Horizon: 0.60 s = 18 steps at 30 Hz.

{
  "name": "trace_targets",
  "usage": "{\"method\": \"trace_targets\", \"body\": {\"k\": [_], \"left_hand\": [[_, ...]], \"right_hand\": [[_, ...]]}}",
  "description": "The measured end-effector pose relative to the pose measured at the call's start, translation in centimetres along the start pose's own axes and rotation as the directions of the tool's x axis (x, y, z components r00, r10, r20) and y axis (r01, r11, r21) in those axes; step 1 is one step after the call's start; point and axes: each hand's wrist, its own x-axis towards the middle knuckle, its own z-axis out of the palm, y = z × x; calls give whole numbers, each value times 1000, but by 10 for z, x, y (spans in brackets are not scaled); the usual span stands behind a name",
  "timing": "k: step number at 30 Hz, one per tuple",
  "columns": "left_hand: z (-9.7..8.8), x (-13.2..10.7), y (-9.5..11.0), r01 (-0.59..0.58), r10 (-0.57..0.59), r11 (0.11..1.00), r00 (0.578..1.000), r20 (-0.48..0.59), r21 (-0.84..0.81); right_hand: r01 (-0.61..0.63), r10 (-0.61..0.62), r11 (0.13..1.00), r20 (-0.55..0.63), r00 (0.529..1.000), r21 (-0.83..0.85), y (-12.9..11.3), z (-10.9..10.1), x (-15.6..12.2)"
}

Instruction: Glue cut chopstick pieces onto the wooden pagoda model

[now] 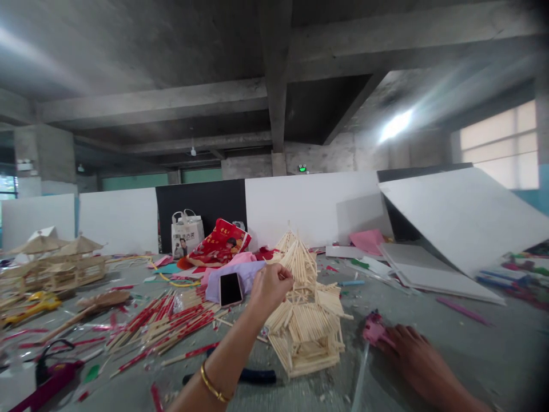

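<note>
A pavilion model (315,326) built of pale wooden sticks, with tiered roofs and a pointed top, stands upright on the grey table. My left hand (271,286), a gold bangle on its wrist, is in front of the model's upper left side. Its fingers are pinched together; whatever is between them is too small to make out. To the right of the model, my right hand (414,352) is low over the table, its fingers curled round a pink glue gun (374,330). A translucent glue stick (361,377) runs from the gun toward the near edge.
Red-tipped sticks (167,329) lie scattered left of the model, near a phone (230,289) on purple cloth. A dark-handled tool (257,376) lies in front. Another glue gun (51,380) is at lower left. Other stick models (77,257) stand far left; white boards (429,272) lean right.
</note>
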Motion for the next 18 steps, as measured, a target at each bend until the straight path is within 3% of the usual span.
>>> {"method": "trace_targets", "body": {"k": [18], "left_hand": [[-6,0,5,54,-51,997,997,49,-60]], "right_hand": [[-23,23,1000,9,1000,19,-3,-5,1]]}}
